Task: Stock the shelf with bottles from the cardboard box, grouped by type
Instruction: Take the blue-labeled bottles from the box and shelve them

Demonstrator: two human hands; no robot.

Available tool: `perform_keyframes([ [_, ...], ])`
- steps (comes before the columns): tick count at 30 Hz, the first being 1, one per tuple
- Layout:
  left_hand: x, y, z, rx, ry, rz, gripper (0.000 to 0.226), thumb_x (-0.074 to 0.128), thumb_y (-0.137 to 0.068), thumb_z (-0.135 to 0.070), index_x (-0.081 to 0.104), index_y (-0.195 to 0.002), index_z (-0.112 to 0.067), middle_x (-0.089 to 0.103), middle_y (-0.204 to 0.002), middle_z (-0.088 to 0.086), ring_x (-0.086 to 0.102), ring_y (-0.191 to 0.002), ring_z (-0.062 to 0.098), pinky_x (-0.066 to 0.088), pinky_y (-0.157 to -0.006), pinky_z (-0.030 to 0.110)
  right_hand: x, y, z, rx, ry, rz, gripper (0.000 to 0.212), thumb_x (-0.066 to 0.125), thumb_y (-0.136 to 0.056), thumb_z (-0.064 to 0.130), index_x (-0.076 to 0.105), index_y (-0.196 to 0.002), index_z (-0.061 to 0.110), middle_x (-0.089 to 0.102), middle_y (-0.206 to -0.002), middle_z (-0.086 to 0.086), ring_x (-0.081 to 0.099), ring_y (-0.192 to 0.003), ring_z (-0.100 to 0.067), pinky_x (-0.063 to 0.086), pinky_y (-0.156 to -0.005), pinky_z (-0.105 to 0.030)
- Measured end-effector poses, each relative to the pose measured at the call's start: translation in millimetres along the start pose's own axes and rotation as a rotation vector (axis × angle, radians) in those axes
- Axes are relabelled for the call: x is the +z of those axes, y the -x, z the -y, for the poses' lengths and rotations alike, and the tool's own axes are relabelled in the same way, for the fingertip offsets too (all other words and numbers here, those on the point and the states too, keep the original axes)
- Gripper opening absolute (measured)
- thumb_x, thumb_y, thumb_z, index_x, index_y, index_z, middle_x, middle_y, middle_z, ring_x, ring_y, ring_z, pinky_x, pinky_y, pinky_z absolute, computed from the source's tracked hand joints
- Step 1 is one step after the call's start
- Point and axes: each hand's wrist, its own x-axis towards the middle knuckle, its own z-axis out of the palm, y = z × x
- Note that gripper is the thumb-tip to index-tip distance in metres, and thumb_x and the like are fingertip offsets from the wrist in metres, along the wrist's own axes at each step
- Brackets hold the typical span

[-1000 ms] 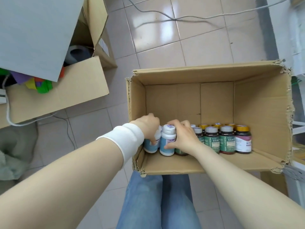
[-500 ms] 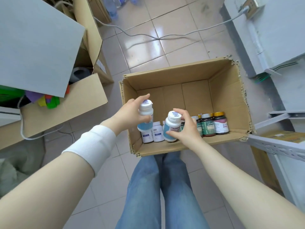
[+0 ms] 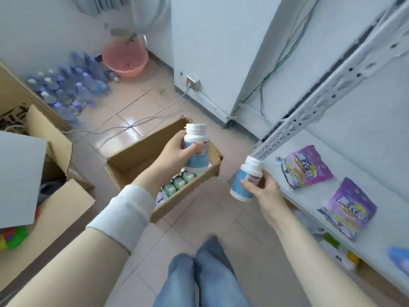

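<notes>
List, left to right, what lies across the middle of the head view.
Open side carton → cardboard box → upright white bottle gripped by the left hand → tilted white bottle held by the right hand → purple packet on the shelf.

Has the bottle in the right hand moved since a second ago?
Yes. The right hand has lifted its white-and-blue bottle out of the cardboard box; it is now right of the box, beside the shelf.
</notes>
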Motion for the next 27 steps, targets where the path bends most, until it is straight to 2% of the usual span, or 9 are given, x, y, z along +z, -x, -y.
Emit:
perform_keyframes([
  [4, 73, 33, -56, 0.066, 0.114, 0.176, 0.013, 0.049, -0.094, -0.018, 0.053, -0.101, -0.028, 0.061, -0.092, -0.005, 0.060, -0.081, 0.006, 0.052, -0.073, 0.023, -56, 68, 23, -0.066, -0.168, -0.155, 0.032, 0.057, -0.081, -0.009, 0.056, -0.096, 0.020, 0.064, -0.089, 0.002, 0.064, -0.069, 0.003, 0.052, -0.069, -0.015],
  [8, 155, 64, -101, 0.111, 0.191, 0.354, 0.014, 0.051, -0.093, -0.022, 0.054, -0.105, -0.027, 0.068, -0.093, -0.006, 0.064, -0.092, 0.014, 0.053, -0.082, 0.030, -121, 136, 33, -0.105, -0.273, -0.261, 0.030, 0.057, -0.083, -0.004, 0.059, -0.102, 0.018, 0.067, -0.098, 0.001, 0.063, -0.087, -0.009, 0.046, -0.088, -0.034],
  [11, 233, 93, -137, 0.152, 0.251, 0.467, 0.028, 0.056, -0.079, -0.029, 0.057, -0.105, -0.019, 0.066, -0.100, 0.006, 0.064, -0.100, 0.028, 0.051, -0.087, 0.044, -183, 190, 33, -0.144, -0.330, -0.356, 0.023, 0.060, -0.081, -0.002, 0.063, -0.096, 0.015, 0.070, -0.097, -0.001, 0.065, -0.088, -0.012, 0.047, -0.088, -0.036],
  [13, 295, 117, -161, 0.203, 0.288, 0.561, 0.030, 0.055, -0.075, -0.029, 0.057, -0.103, -0.018, 0.071, -0.091, 0.001, 0.069, -0.088, 0.020, 0.057, -0.075, 0.038, -235, 229, 32, -0.172, -0.353, -0.397, 0.025, 0.063, -0.077, 0.002, 0.063, -0.100, 0.011, 0.070, -0.100, -0.007, 0.066, -0.091, -0.017, 0.049, -0.087, -0.037],
  [15, 361, 145, -180, 0.261, 0.308, 0.644, 0.028, 0.055, -0.077, -0.030, 0.057, -0.102, -0.018, 0.074, -0.085, -0.006, 0.071, -0.077, 0.012, 0.058, -0.064, 0.029, -292, 269, 33, -0.224, -0.350, -0.414, 0.034, 0.066, -0.071, 0.010, 0.062, -0.104, 0.008, 0.072, -0.095, -0.003, 0.068, -0.086, -0.013, 0.054, -0.079, -0.029],
  [19, 487, 209, -211, 0.364, 0.278, 0.759, 0.036, 0.061, -0.081, -0.047, 0.055, -0.102, -0.018, 0.073, -0.084, -0.009, 0.070, -0.073, 0.010, 0.056, -0.064, 0.028, -400, 349, 38, -0.329, -0.380, -0.507, 0.038, 0.069, -0.059, 0.018, 0.063, -0.097, 0.014, 0.074, -0.085, 0.006, 0.068, -0.081, -0.008, 0.054, -0.075, -0.024],
  [21, 541, 234, -224, 0.393, 0.261, 0.787, 0.042, 0.062, -0.074, -0.051, 0.055, -0.100, -0.019, 0.072, -0.082, -0.009, 0.069, -0.072, 0.009, 0.058, -0.066, 0.031, -449, 384, 39, -0.366, -0.387, -0.548, 0.040, 0.070, -0.058, 0.020, 0.063, -0.097, 0.015, 0.073, -0.083, 0.006, 0.068, -0.078, -0.008, 0.055, -0.064, -0.023],
  [23, 588, 253, -237, 0.409, 0.231, 0.826, 0.034, 0.063, -0.078, -0.048, 0.056, -0.099, -0.023, 0.072, -0.082, -0.009, 0.070, -0.075, 0.011, 0.057, -0.069, 0.034, -490, 413, 41, -0.388, -0.376, -0.586, 0.041, 0.070, -0.059, 0.021, 0.062, -0.098, 0.016, 0.073, -0.082, 0.007, 0.068, -0.075, -0.006, 0.052, -0.053, -0.020],
  [27, 668, 273, -258, 0.408, 0.158, 0.881, 0.026, 0.061, -0.083, -0.039, 0.055, -0.102, -0.023, 0.070, -0.093, 0.000, 0.069, -0.086, 0.016, 0.055, -0.079, 0.037, -565, 446, 42, -0.434, -0.368, -0.690, 0.045, 0.073, -0.057, 0.023, 0.064, -0.101, 0.019, 0.073, -0.090, 0.006, 0.066, -0.087, -0.010, 0.052, -0.078, -0.027],
])
